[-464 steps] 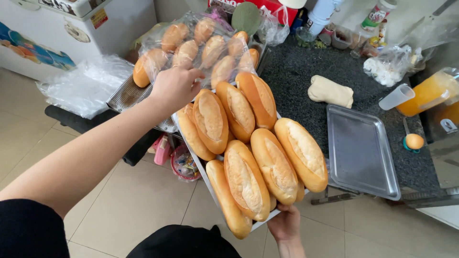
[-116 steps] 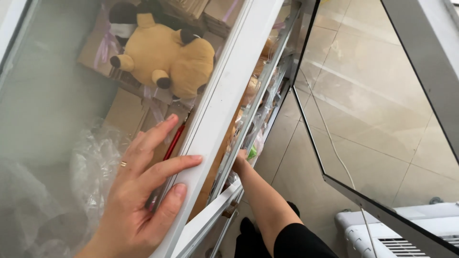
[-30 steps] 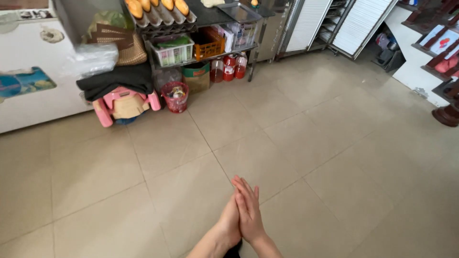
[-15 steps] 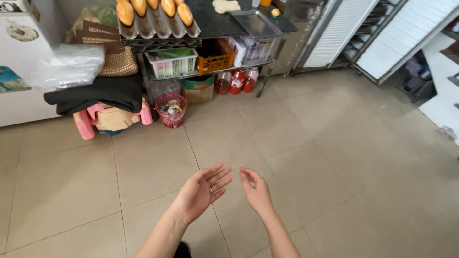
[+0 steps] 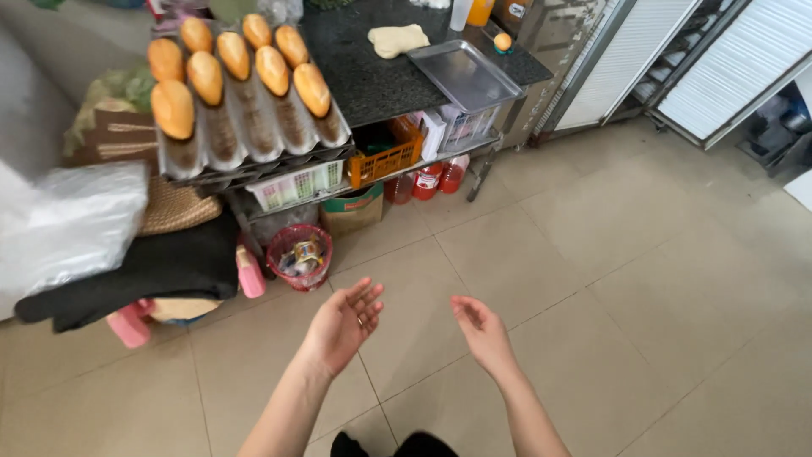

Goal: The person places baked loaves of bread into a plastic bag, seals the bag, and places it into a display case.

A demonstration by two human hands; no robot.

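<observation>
Hands hang empty above the tiled floor, short of the bread tray that serves as the landmark of this scene. The left hand is turned palm up with its fingers loosely spread; the right hand is open too, its fingers lightly curled and apart, gripping nothing.

Half a second ago the two hands were lower in the head view and the tray stood farther off; a second ago the palms were pressed together. Now they have parted and the rack fills more of the picture, which suggests the person is walking back toward the bread with both hands free.

The corrugated metal tray sits tilted on the left end of the dark worktop, with eight golden loaves lying in its upper grooves and the lower grooves bare. Right of the bread tray, on the same worktop, lie a pale lump of dough and a flat steel pan. Below the tray, an orange crate and a white basket sit on a shelf, and a red mesh bin stands on the floor, well apart from the left hand. Left of the tray, dark folded cloth lies under a clear plastic bag.

The loaves remain untouched, well beyond either hand.
</observation>
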